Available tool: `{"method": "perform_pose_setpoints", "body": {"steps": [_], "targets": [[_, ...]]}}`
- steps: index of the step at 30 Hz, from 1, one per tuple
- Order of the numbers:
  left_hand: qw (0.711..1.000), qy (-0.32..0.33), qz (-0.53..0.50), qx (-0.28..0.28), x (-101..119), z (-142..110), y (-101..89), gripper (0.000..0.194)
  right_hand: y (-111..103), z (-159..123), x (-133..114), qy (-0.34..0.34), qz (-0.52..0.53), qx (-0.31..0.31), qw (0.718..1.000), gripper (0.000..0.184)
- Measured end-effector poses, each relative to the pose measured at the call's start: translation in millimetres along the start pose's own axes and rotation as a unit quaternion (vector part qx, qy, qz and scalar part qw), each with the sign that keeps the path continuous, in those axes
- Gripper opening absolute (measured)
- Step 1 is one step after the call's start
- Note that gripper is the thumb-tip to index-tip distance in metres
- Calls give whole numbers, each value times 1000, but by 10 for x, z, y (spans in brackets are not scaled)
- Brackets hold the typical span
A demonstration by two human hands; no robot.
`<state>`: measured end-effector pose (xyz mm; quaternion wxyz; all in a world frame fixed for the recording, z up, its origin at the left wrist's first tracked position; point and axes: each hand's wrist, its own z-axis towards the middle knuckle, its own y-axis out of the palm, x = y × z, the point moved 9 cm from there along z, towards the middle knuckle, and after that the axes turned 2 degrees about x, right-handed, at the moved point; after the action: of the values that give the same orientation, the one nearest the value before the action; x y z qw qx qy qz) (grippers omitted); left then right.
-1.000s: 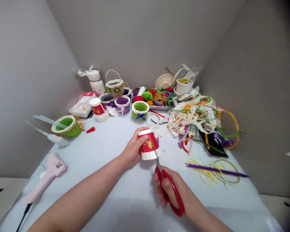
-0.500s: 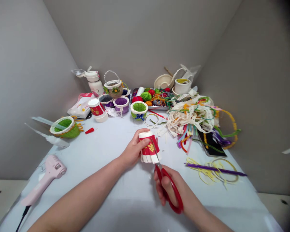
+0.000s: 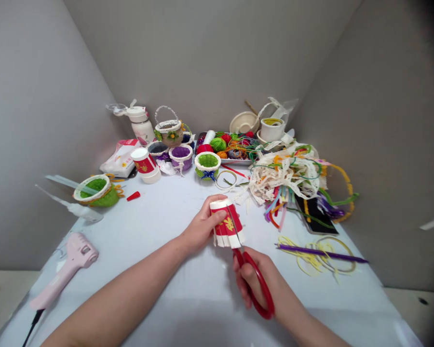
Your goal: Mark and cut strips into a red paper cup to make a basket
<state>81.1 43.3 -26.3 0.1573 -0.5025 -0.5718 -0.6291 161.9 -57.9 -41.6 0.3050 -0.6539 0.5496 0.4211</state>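
My left hand (image 3: pixel 200 226) is closed around a red and white paper cup (image 3: pixel 226 224) with a gold mark, held upside down above the table. The cup's wall is cut into several strips at its lower edge. My right hand (image 3: pixel 255 284) grips red-handled scissors (image 3: pixel 255 284) just below the cup. The blades (image 3: pixel 234 230) run up into the cup's wall among the strips.
A pink glue gun (image 3: pixel 70 262) lies at the left edge. Small yarn baskets (image 3: pixel 94 190), another red cup (image 3: pixel 143 164), a bottle (image 3: pixel 141 123) and a tray of yarn balls (image 3: pixel 227 144) stand at the back. Lace and cords (image 3: pixel 289 176), a black phone (image 3: pixel 316 214) and a purple stick (image 3: pixel 321 253) lie to the right.
The cup has tilted and turned a little in my left hand, and more cut strips splay at its edge. The scissors stay at the cup, slightly higher.
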Motion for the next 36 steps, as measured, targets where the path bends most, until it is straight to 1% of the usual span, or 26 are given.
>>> {"method": "perform_pose_setpoints", "body": {"steps": [3, 8, 10, 12, 14, 16, 18, 22, 24, 26, 31, 36], "targets": [[1000, 0, -10, -1, -7, -5, 3, 48, -2, 14, 44, 16, 3, 3, 1000, 79], [999, 1, -32, 11, 9, -14, 29, 49, 5, 19, 26, -11, -5, -12, 1000, 76], [999, 12, -41, 22, 59, -1, 13, 49, 19, 7, 24, -3, -17, -19, 1000, 74], [997, 31, -52, 46, 144, 26, -55, 49, 51, -13, 30, 17, -29, -30, 999, 72], [994, 54, -61, 79, 254, 58, -166, 48, 100, -37, 33, 32, -42, -47, 998, 67], [989, 70, -67, 108, 360, 89, -283, 46, 138, -56, 33, 36, -51, -61, 996, 62], [987, 75, -72, 122, 439, 120, -371, 44, 156, -71, 48, 36, -59, -71, 995, 61], [986, 71, -82, 124, 522, 157, -449, 38, 181, -107, 15, -9, -54, -106, 993, 65], [986, 66, -92, 124, 525, 164, -463, 36, 193, -135, -15, -30, -47, -125, 991, 67], [985, 55, -104, 126, 498, 166, -473, 35, 201, -159, -24, -33, -41, -137, 989, 69], [985, 18, -114, 126, 376, 161, -457, 38, 202, -173, -34, -38, -36, -143, 988, 67], [988, 29, -112, 104, 370, 149, -361, 39, 194, -166, -31, -38, -34, -139, 989, 66]]}}
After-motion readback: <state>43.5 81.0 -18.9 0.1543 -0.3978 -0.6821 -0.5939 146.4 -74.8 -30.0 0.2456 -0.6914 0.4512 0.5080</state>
